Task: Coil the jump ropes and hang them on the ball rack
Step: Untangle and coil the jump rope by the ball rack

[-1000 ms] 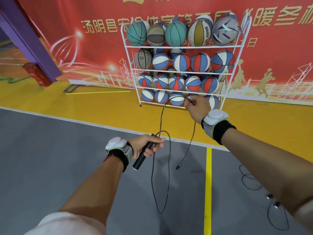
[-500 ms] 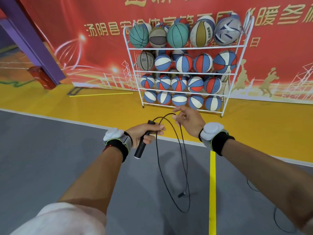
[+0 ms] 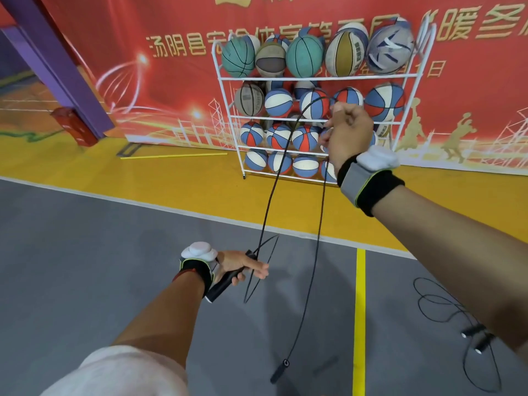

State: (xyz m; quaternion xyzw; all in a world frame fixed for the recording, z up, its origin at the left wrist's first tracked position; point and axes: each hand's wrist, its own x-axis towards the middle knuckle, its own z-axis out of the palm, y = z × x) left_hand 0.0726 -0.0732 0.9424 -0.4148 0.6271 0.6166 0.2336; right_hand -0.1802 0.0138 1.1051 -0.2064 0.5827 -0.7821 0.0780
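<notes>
My left hand (image 3: 243, 267) grips the black handle (image 3: 225, 281) of a thin black jump rope (image 3: 270, 192), with a small loop of cord beside the fingers. The cord runs up to my right hand (image 3: 347, 132), which is raised and pinches it in front of the white wire ball rack (image 3: 225, 110). From there the cord drops to the second handle (image 3: 278, 372), dangling just above the grey floor. Another black jump rope (image 3: 445, 307) lies loose on the floor at the right, its handles (image 3: 475, 335) close together.
The rack holds several basketballs on its shelves and stands against a red banner wall (image 3: 171, 67). A yellow stick (image 3: 174, 156) lies on the yellow floor strip left of the rack. A purple pillar (image 3: 57, 67) rises at the far left.
My right hand has lifted up and away with the cord, stretching it out long. My left hand with the handle has dropped lower. The free handle has swung closer to me.
</notes>
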